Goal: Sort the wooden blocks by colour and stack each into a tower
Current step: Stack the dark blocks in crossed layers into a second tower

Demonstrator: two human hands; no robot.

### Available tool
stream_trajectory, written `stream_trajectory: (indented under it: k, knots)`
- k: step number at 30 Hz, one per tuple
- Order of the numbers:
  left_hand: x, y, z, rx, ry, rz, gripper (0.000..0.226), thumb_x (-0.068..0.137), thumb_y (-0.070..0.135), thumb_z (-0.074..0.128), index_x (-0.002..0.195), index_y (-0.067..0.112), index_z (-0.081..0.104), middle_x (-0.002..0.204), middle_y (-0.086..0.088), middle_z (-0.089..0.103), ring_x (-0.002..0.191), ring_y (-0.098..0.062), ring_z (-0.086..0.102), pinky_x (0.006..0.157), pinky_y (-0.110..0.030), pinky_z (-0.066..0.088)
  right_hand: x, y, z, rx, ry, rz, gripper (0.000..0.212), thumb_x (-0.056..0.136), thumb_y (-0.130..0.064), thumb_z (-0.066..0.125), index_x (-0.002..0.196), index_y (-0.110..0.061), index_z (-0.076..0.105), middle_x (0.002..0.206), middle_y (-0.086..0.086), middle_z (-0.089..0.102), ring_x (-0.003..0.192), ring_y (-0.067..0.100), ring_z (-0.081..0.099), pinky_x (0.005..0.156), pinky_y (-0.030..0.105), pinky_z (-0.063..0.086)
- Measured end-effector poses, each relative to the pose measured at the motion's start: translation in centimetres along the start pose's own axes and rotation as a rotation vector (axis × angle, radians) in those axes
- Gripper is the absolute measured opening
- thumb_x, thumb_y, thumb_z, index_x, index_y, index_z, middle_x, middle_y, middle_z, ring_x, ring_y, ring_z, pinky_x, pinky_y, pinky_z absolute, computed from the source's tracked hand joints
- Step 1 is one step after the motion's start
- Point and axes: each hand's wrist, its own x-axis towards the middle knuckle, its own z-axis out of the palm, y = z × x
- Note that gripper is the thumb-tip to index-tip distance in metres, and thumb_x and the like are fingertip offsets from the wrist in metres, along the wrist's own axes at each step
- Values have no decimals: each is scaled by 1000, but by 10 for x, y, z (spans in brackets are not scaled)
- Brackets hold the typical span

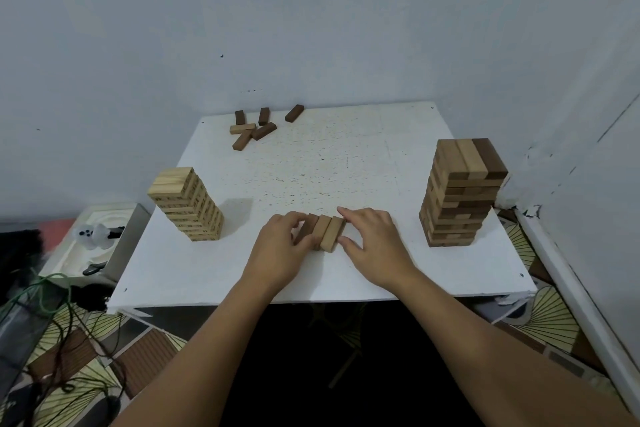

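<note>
Three mid-brown wooden blocks (323, 231) lie side by side near the front middle of the white table (346, 163). My left hand (281, 246) curls its fingers and thumb round the left side of the row. My right hand (372, 239) presses the row's right side, index finger along the far end and thumb at the near end. A tower of pale blocks (188, 204) stands at the left. A taller tower of mixed brown shades (462, 192) stands at the right. Several loose dark blocks and one pale block (254, 128) lie at the far left of the table.
The table sits in a corner between grey walls. A white box with small items (100, 246) stands on the floor to the left, with green cables (48, 302) beside it. Patterned flooring shows on both sides.
</note>
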Motion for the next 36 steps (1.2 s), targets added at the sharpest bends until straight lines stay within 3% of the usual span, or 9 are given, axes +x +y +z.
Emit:
stream_trajectory:
  k: [4, 7, 11, 16, 20, 24, 28, 31, 36]
  knots:
    - [-12, -2, 4, 152, 60, -78, 77, 89, 65, 65, 151, 25, 44, 143, -5, 50, 133, -26, 45, 110, -49, 42, -3, 0, 0, -25, 34, 48, 54, 99, -43, 61, 151, -32, 48, 133, -7, 46, 128, 14, 28, 108, 24, 25]
    - [-14, -2, 9, 179, 35, -138, 88, 81, 75, 65, 149, 23, 47, 141, -5, 50, 131, -27, 45, 109, -48, 43, -3, -1, 0, -27, 36, 45, 46, 99, -42, 62, 143, -32, 57, 130, -7, 47, 125, 15, 30, 106, 22, 26]
    - [-12, 2, 16, 209, 44, -127, 75, 75, 81, 63, 129, 29, 62, 119, 4, 51, 115, -20, 51, 100, -42, 47, -3, -1, -1, -17, 45, 56, 42, 98, -41, 64, 139, -34, 60, 127, -9, 47, 123, 15, 31, 106, 23, 27]
    - [-7, 7, 11, 239, -3, -78, 62, 79, 63, 66, 131, 29, 60, 119, 5, 47, 116, -19, 45, 99, -37, 42, -2, -1, 0, -4, 57, 55, 39, 91, -49, 69, 128, -37, 65, 119, -14, 44, 119, 12, 32, 107, 27, 32]
    - [4, 5, -8, 273, -177, -22, 75, 69, 63, 61, 137, 32, 57, 123, 4, 44, 121, -21, 37, 103, -37, 39, -3, -2, -1, -11, 47, 53, 42, 86, -55, 71, 122, -37, 64, 122, -13, 46, 119, 11, 32, 102, 25, 30]
    - [17, -7, -22, 244, -320, 27, 85, 79, 55, 69, 157, 35, 40, 131, 6, 39, 133, -18, 31, 116, -37, 31, -4, -5, -3, -37, 30, 48, 56, 80, -57, 71, 130, -37, 56, 127, -14, 48, 120, 12, 34, 103, 26, 31]
    - [16, -22, -28, 62, -295, 40, 107, 76, 48, 86, 162, 37, 24, 136, 11, 43, 128, -7, 44, 113, -30, 36, -4, -6, -3, -55, 12, 59, 54, 79, -60, 70, 129, -40, 58, 125, -15, 43, 121, 11, 31, 105, 25, 27]
    - [7, -29, -26, 1, -192, 26, 104, 70, 48, 93, 157, 33, 39, 135, 14, 47, 123, -1, 48, 104, -25, 37, -4, -5, -4, -60, 18, 61, 48, 79, -62, 70, 122, -42, 62, 123, -16, 42, 119, 10, 30, 108, 26, 28]
    - [5, -33, -23, -79, -131, 19, 76, 70, 40, 94, 139, 31, 64, 128, 23, 51, 123, 3, 50, 110, -29, 41, -4, -6, -4, -55, 10, 53, 44, 80, -62, 70, 119, -44, 65, 121, -16, 42, 117, 8, 30, 109, 27, 27]
